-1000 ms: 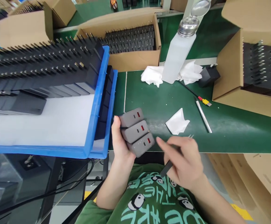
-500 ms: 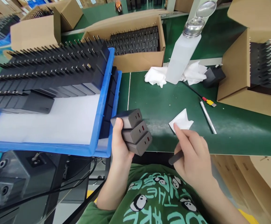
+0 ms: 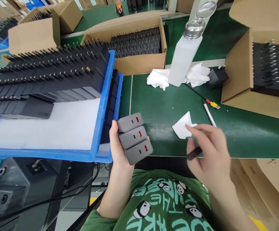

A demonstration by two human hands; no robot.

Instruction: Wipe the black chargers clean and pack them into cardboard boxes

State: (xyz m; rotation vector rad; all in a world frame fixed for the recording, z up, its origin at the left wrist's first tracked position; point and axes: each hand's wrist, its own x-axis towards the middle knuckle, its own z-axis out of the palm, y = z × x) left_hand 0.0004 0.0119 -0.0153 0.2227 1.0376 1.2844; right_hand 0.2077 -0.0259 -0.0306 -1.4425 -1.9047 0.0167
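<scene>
Three grey power adapters are stacked in my left hand, its thumb along their left side. Their faces with small ports, partly red, are turned up toward me. My right hand is closed around a dark stick-like piece; most of it is hidden in the fingers, so its kind is unclear. The index fingertip overlaps a folded white wipe on the green table, and I cannot tell whether it touches. Just beyond that hand lies a silver pen-like stick, its near end hidden.
A blue tray on the left carries rows of dark adapters. Cardboard boxes of adapters stand behind and at right. A white pump bottle, crumpled wipes, a single adapter and a yellow-tipped cable sit between.
My left hand has tilted the adapters so their port faces show more fully. My right hand has moved right with the dark piece, now covering the near end of the silver stick.
</scene>
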